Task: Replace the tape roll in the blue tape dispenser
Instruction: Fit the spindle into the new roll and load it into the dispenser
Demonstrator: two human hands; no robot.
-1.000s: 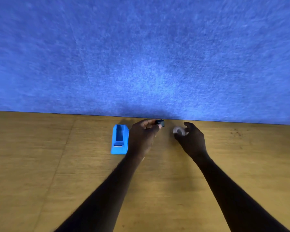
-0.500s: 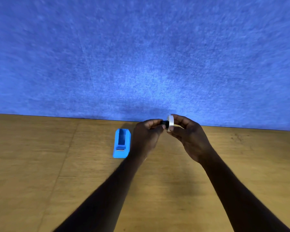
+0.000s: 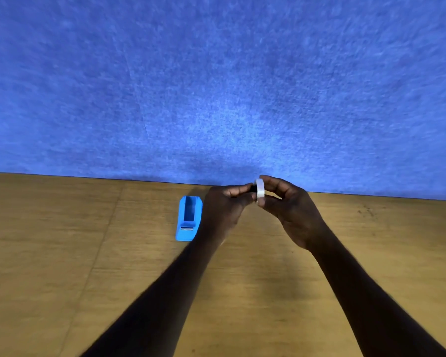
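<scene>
The blue tape dispenser [image 3: 188, 219] lies on the wooden table [image 3: 62, 253], its roll bay open and bare, just left of my left hand. My left hand [image 3: 224, 207] pinches a small black spool core [image 3: 252, 188], mostly hidden by the fingers. My right hand [image 3: 291, 210] holds a white tape roll [image 3: 260, 190] upright by its rim between thumb and fingers. Core and roll meet in the air between the two hands, above the table near the wall. How far the core sits inside the roll is hidden.
A blue felt wall [image 3: 216, 86] rises along the table's far edge, right behind the hands. Faint dark marks [image 3: 366, 211] spot the wood at right.
My right hand lifted the white roll off the table and brought it to the black core in my left hand. Both hands now meet in the air; the dispenser has stayed put.
</scene>
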